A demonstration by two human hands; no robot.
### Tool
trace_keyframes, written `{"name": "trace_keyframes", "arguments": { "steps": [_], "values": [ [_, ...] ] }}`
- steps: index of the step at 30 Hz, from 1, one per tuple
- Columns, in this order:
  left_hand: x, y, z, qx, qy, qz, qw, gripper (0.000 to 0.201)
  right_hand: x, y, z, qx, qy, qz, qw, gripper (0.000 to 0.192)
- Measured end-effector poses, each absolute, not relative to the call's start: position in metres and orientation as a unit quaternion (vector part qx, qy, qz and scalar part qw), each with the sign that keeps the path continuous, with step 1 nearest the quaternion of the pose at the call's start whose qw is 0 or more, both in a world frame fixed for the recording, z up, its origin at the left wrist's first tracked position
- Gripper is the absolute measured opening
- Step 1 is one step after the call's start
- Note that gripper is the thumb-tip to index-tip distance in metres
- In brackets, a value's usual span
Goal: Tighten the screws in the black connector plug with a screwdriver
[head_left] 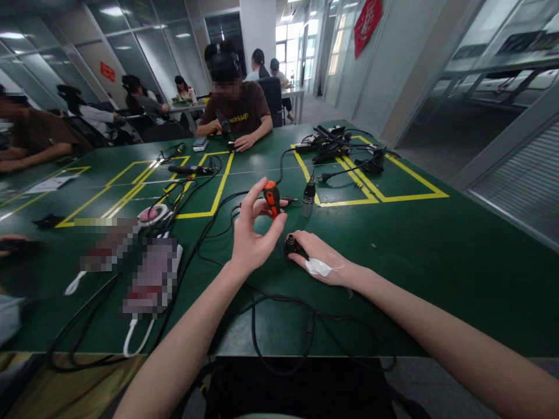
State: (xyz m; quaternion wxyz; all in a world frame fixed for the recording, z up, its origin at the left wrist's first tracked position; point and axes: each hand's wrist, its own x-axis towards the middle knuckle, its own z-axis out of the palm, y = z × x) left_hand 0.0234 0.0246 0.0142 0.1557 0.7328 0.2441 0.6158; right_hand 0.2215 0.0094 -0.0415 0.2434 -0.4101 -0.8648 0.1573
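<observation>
While the long green table [437,250] stretched away in front of me, a co-worker in a brown shirt [41,139] leaned on it at the far left, near a white sheet of paper [49,184]. Nearer me lay two flat oblong objects [152,273], blurred out, with white cables [140,337] at their near ends, and just beyond them a round white-rimmed thing with a pink middle [149,214]. Long black cables [203,230] snaked across yellow tape rectangles [223,185] and lay slack under my left wrist and between my forearms. Across from me another co-worker in a dark brown shirt with yellow lettering [244,107] held a black hand tool [223,123]. A small upright cylinder, black above and greyish below [308,198], stood just beyond my hands, and farther right was a tangled heap of black cords [334,142].

My left hand [257,233] was half curled, thumb and fingertips pinching a stubby orange-and-black screwdriver handle [272,198] above the table; I couldn't tell where its tip was. My right hand [321,256], low on the table, closed loosely around a small round black part [290,243].
</observation>
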Motion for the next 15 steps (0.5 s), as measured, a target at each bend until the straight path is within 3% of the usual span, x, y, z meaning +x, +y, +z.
{"name": "trace_keyframes", "arguments": {
  "steps": [5, 15],
  "values": [
    [0.0233, 0.0307, 0.0130, 0.716, 0.246, 0.644, 0.109, 0.068, 0.2216, 0.0096, -0.0414, -0.410, -0.866, 0.155, 0.241, 0.026],
    [0.0225, 0.0265, 0.0120, 0.726, 0.236, 0.626, 0.160, 0.060, 0.2246, 0.0123, -0.0473, -0.395, -0.869, 0.156, 0.255, 0.026]
  ]
}}
